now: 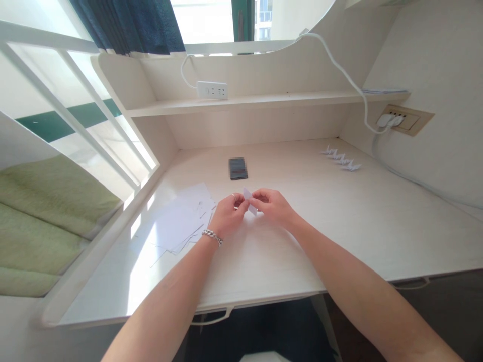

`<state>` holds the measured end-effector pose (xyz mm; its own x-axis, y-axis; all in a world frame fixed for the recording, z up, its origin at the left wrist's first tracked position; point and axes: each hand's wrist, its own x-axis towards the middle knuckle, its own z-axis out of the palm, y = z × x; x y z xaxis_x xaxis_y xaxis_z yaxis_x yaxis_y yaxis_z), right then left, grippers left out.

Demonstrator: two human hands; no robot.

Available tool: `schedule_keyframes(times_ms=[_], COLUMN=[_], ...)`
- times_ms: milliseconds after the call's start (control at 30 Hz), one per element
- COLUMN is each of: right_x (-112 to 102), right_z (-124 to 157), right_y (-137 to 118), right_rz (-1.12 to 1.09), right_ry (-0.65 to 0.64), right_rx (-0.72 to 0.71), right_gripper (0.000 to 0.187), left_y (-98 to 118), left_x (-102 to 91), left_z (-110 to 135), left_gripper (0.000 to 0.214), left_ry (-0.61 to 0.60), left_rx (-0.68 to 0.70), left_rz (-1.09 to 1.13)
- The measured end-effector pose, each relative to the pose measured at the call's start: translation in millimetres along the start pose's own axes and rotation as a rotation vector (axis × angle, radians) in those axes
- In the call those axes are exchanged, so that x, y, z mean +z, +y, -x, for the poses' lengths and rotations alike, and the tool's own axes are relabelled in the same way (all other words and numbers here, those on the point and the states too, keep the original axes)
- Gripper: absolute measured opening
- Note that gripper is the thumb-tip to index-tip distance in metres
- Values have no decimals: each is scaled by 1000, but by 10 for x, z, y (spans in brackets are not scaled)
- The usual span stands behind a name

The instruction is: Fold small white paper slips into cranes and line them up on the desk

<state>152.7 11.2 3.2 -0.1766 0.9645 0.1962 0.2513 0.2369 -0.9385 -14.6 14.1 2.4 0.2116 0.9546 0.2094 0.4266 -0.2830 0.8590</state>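
Between my two hands is a small folded piece of white paper [252,208], held just above the desk near its middle. My left hand [230,212], with a ring and a chain bracelet at the wrist, pinches the paper from the left. From the other side my right hand [274,205] grips it between thumb and fingers. The fingertips of both hands nearly meet and cover part of the folds. Left of my left hand lies a loose pile of white paper sheets [177,218]. Several folded paper cranes [341,160] stand in a row at the back right.
A dark, blurred flat object [238,168] lies beyond my hands on the pale desk [358,221]. On the shelf [260,102] sits a white power strip [212,90]. A white cable [347,75] runs to the wall socket [409,120] at right. A white railing [71,115] borders the left.
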Motion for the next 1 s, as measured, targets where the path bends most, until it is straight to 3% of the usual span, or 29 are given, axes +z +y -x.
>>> schedule_keyframes(times_ms=[233, 567, 1000], right_x=[11, 48, 71], right_z=[-4, 28, 15], right_y=[-30, -40, -54], right_rz=[-88, -4, 2], right_ry=[52, 266, 317], right_rx=[39, -86, -36], right_gripper=[19, 11, 10], left_y=[-2, -5, 10], left_x=[54, 49, 67], left_z=[15, 4, 10], left_gripper=[21, 21, 17], left_ry=[48, 120, 125], left_rx=[-9, 3, 22], left_rz=[34, 212, 161])
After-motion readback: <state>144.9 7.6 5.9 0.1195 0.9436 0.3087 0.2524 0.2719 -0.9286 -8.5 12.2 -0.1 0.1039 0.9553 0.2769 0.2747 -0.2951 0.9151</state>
